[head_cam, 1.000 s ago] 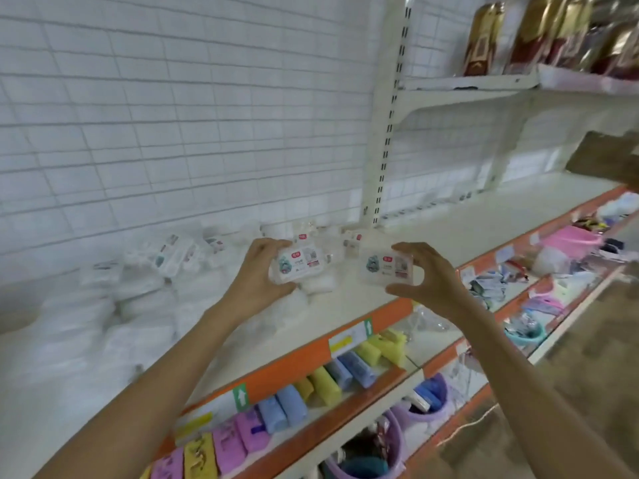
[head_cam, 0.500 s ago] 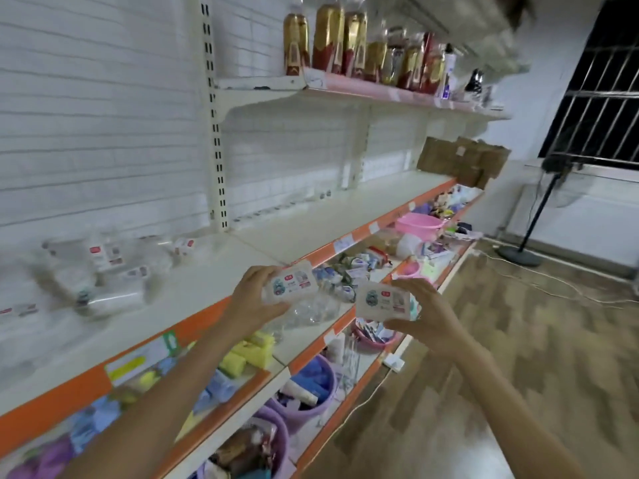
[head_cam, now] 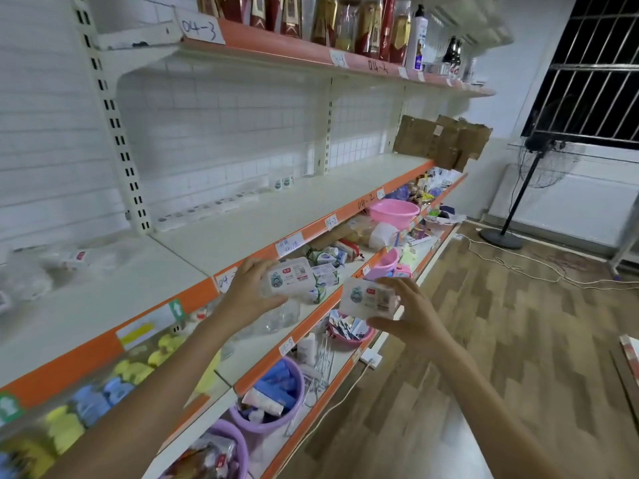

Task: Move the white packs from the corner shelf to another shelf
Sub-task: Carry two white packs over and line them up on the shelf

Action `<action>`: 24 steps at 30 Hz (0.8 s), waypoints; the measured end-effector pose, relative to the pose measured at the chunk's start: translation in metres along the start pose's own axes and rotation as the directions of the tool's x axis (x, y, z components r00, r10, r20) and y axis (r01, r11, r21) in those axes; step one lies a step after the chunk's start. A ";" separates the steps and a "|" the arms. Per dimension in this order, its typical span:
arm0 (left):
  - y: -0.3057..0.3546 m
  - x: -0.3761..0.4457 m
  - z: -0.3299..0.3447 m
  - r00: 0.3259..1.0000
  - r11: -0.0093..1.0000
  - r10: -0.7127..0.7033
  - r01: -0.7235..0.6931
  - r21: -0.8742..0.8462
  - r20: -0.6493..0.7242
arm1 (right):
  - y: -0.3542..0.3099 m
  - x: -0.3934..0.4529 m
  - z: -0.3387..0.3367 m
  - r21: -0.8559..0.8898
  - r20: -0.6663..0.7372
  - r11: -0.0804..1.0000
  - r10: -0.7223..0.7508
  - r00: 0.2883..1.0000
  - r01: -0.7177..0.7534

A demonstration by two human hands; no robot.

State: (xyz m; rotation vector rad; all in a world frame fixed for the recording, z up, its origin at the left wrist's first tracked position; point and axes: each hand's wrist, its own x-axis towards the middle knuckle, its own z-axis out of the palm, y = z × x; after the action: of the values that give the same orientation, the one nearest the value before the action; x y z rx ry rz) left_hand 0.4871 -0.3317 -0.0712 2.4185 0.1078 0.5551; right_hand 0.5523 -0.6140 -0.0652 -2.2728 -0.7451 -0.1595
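My left hand (head_cam: 247, 293) grips a white pack (head_cam: 289, 276) with a red label, held in front of the shelf's orange edge. My right hand (head_cam: 413, 314) holds a second white pack (head_cam: 366, 299) a little lower and to the right. The pile of white packs (head_cam: 45, 267) lies blurred on the corner shelf at the far left. On the long white shelf (head_cam: 276, 223) to the right, a row of small white packs (head_cam: 207, 210) lines the back wall, ending at two upright packs (head_cam: 281, 183).
Lower shelves hold purple tubs (head_cam: 269, 399), pink basins (head_cam: 394, 212), sponges and small goods. Bottles (head_cam: 345, 22) stand on the top shelf. Cardboard boxes (head_cam: 442, 140) sit at the shelf's far end. A standing fan (head_cam: 518, 202) and cables are on the wooden floor.
The view has swung right, away from the corner pile toward the long shelf. Both hands keep their packs and have come off the shelf into the aisle.
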 end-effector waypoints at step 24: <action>-0.161 0.232 -0.039 0.892 0.931 -0.352 0.366 -0.005 -0.283 | -0.004 0.403 0.112 0.236 0.251 0.911 -0.394 0.884 0.339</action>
State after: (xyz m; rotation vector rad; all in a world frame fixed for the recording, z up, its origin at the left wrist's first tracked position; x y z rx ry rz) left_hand 0.6912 -0.1325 -0.0582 2.2718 0.6833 0.7212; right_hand 0.8710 -0.3480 -0.0152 -1.9764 -1.2952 0.0737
